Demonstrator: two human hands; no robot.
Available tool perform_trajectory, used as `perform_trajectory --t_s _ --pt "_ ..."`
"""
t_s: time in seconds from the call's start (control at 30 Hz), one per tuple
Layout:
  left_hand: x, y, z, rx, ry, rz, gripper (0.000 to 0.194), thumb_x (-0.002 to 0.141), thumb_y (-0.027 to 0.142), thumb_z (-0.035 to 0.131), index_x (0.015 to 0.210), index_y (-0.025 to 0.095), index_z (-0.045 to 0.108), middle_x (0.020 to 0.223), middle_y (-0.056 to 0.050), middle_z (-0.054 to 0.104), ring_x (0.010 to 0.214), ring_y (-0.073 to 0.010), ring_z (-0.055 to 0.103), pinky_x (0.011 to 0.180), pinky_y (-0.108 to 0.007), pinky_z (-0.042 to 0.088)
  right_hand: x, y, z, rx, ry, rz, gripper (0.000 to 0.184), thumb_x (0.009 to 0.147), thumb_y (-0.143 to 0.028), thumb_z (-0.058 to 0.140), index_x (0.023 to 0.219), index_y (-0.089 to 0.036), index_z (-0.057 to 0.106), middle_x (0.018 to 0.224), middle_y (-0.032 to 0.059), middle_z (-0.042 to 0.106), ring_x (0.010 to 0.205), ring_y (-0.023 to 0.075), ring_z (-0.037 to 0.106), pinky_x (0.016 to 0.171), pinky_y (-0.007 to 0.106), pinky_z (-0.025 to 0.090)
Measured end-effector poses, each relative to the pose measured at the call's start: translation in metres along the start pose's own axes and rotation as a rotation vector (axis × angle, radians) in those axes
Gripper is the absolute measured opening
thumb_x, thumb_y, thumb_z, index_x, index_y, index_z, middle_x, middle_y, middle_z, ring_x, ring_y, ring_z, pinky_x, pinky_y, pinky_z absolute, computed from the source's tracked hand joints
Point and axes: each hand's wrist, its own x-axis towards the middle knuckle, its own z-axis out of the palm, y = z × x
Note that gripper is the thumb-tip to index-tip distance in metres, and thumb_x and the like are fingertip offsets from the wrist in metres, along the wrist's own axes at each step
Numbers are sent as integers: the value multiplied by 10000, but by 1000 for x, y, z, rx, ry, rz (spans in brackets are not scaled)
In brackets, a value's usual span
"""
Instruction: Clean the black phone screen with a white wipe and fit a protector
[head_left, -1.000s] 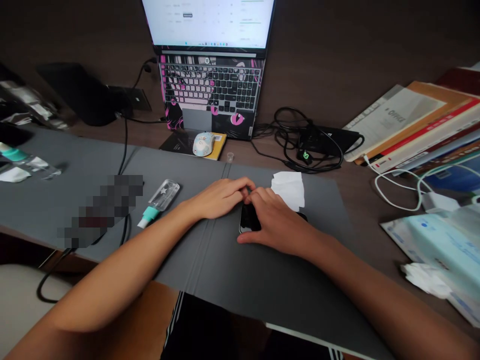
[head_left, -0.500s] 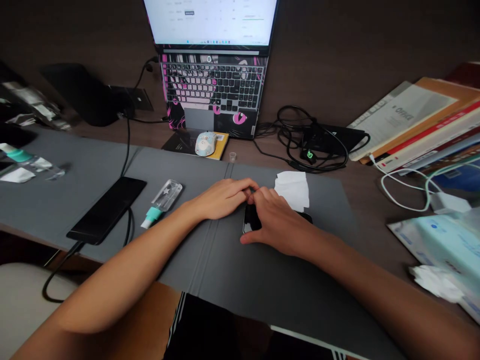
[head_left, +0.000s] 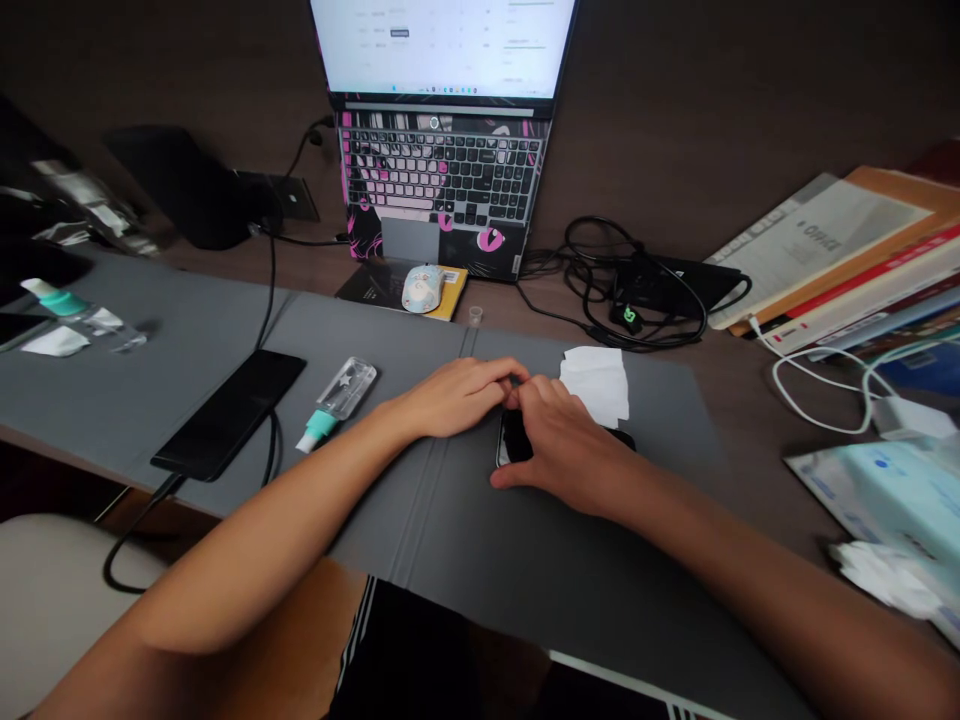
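A dark smartphone (head_left: pixel 513 440) lies flat on the grey desk mat, mostly covered by my right hand (head_left: pixel 562 440). That hand spans the phone, its thumb along the near left edge and its bent fingers at the far left corner. My left hand (head_left: pixel 461 398) rests on the mat left of the phone. Its fingers are closed together, and their tips meet the right fingertips at that corner. Whatever the left fingertips pinch is hidden. Just behind the right hand lies a white wipe (head_left: pixel 598 384).
A clear spray bottle (head_left: pixel 341 395) lies left of my left forearm, beside a larger black phone (head_left: pixel 229 415) with a cable. The laptop (head_left: pixel 450 170), a mouse (head_left: pixel 424 288) and coiled cables (head_left: pixel 637 290) are behind. Books (head_left: pixel 847 260) and a tissue pack (head_left: pixel 900 500) stand at the right.
The view has swung slightly, so everything sits a little further right in the picture. Both hands keep nearly the same pose at the smartphone's corner.
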Motion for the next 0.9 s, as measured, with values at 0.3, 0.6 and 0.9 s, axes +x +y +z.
perform_trajectory --t_s 0.3,0.6,0.9 --pt "-1 3 -2 32 6 -7 356 952 231 375 1190 228 639 932 -7 734 834 -181 648 805 -338 465 -5 -6 -1 -27 46 -25 532 688 -493 851 964 -174 527 1010 113 547 892 273 532 737 396 470" --pt "2 -3 4 12 99 73 353 1048 373 365 1248 232 620 1091 -50 721 1056 -230 642 982 -412 468 -26 9 -66 277 194 -69 569 825 -588 739 1287 -293 588 1194 75 577 1041 269 614 885 427 537" --pt "1 -6 6 -58 368 231 843 763 684 766 1450 265 514 1280 -117 653 1121 -288 605 1026 -487 461 -6 35 -69 1036 430 -86 625 678 -461 902 1199 -292 600 1245 33 651 1272 245 601 1168 412 448"
